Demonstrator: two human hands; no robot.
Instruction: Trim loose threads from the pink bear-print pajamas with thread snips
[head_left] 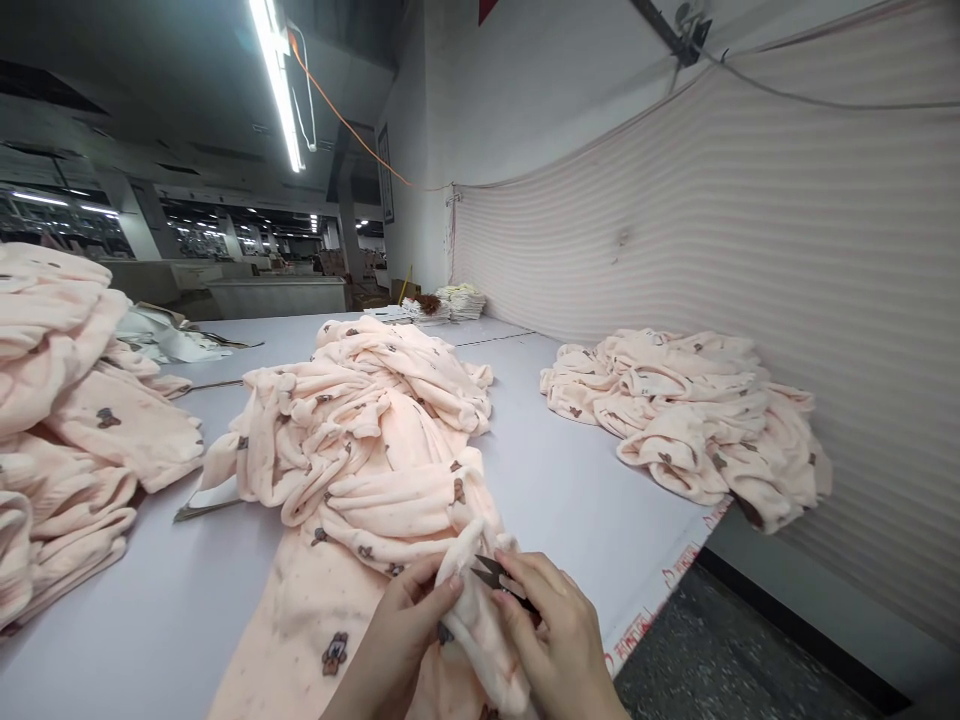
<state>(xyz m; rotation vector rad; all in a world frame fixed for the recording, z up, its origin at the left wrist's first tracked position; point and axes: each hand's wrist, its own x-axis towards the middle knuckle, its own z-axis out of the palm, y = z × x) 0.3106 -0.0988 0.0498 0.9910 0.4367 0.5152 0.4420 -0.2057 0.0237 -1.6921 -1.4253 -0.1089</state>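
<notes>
In front of me a pale pink fleece garment (397, 500) with small dark bear prints is heaped and spread along the table. My left hand (401, 640) pinches a folded edge of it between thumb and fingers. Dark thread snips (491, 572) are gripped in my right hand (551, 630), their two pointed blades apart and directed left at the pinched fabric edge. Whether the blades touch the cloth or a thread, I cannot tell. My right palm hides the rear of the snips.
More pink garments are piled at left (67, 420) and right (690, 400) on the white table (555, 510). White paper pieces (165, 335) lie at the back left, folded stacks (457, 300) at the far end. A striped cloth sheet (712, 220) hangs along the right wall.
</notes>
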